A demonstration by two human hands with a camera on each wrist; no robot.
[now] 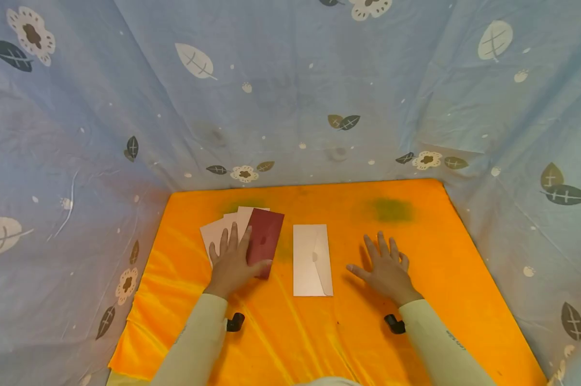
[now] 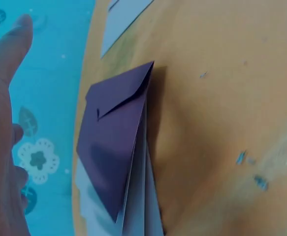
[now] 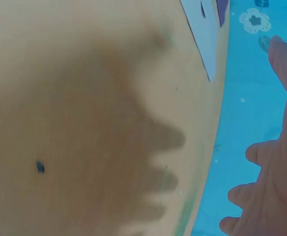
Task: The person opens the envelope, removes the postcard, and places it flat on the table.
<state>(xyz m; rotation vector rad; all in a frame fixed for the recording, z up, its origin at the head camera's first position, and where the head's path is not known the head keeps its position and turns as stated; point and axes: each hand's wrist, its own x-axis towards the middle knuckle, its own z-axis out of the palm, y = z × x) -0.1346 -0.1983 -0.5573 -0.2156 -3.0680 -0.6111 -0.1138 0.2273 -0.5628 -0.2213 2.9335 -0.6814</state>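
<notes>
On the left of the orange cloth lies a fanned stack, with a dark red envelope (image 1: 267, 236) on top and several pale envelopes (image 1: 214, 231) under it. My left hand (image 1: 232, 268) is over this stack, fingers spread and thumb out; in the left wrist view it looks raised above the red envelope (image 2: 116, 142), holding nothing. A single pale envelope (image 1: 306, 262) lies flat in the middle, its pointed flap facing right. To the right of it my right hand (image 1: 389, 273) hovers over the cloth, fingers apart, casting a shadow, with nothing in it.
The orange cloth (image 1: 435, 241) covers the table and is wrinkled at the front left. Blue curtains (image 1: 280, 107) with leaf and flower prints enclose the back and both sides. Small dark specks (image 2: 260, 183) dot the cloth, and a green stain (image 1: 391, 209) marks its back right.
</notes>
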